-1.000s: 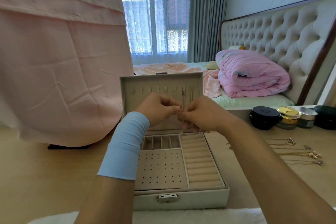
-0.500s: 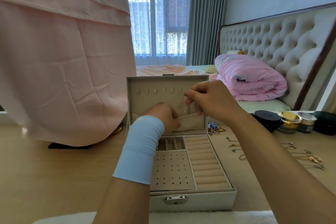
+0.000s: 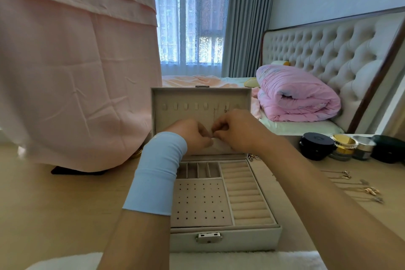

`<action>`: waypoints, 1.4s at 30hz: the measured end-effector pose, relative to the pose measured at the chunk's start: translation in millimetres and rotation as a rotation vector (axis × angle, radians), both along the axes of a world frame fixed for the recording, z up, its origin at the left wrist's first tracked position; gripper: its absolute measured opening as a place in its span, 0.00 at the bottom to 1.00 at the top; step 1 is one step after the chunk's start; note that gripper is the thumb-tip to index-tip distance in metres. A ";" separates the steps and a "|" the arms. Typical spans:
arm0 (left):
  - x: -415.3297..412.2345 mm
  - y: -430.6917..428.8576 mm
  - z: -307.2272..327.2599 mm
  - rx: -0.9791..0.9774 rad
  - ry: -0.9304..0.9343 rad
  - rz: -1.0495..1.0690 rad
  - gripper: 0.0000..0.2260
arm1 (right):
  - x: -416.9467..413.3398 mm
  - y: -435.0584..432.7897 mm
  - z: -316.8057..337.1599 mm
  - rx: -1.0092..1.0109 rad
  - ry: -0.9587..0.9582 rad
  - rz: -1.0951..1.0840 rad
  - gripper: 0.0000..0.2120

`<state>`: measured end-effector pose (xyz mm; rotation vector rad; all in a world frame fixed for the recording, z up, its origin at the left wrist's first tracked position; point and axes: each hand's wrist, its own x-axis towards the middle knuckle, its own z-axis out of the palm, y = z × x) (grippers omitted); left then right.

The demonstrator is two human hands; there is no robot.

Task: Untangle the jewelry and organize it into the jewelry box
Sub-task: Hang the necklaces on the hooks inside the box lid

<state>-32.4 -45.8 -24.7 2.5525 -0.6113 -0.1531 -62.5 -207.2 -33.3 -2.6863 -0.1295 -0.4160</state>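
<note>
The beige jewelry box (image 3: 225, 237) stands open on the table, its lid (image 3: 175, 98) upright with a row of hooks. A thin necklace chain (image 3: 214, 117) hangs from one hook. Both hands meet at the lid's elastic pocket (image 3: 221, 147). My left hand (image 3: 192, 136), with a light blue wrist sleeve, pinches the pocket's top edge. My right hand (image 3: 236, 131) pinches the chain's lower end just at that edge. Several more gold necklaces (image 3: 359, 184) lie on the table to the right.
Cosmetic jars (image 3: 316, 146) stand in a row at the back right of the wooden table. A few small pieces of jewelry (image 3: 252, 156) lie behind my right wrist. A pink cloth (image 3: 76, 61) hangs at the left, and a white fluffy mat (image 3: 241, 261) lies at the near edge.
My right hand came down from the lid's hooks to meet my left hand at the pocket. The chain now hangs from a hook.
</note>
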 end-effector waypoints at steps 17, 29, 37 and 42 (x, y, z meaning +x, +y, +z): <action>-72.1 -92.8 -15.3 -0.094 -0.121 -0.340 0.06 | -102.5 -119.2 -12.8 -0.012 0.365 -0.170 0.05; -96.5 -177.6 -62.0 0.426 -0.137 -0.466 0.16 | -106.1 -167.6 -57.5 -0.041 0.510 -0.341 0.03; -94.4 -182.2 -71.1 0.442 -0.155 -0.479 0.13 | -109.6 -172.2 -55.9 0.025 0.605 -0.278 0.05; -93.0 -191.1 -70.0 0.415 -0.162 -0.395 0.08 | -109.2 -168.9 -53.6 0.039 0.644 -0.255 0.06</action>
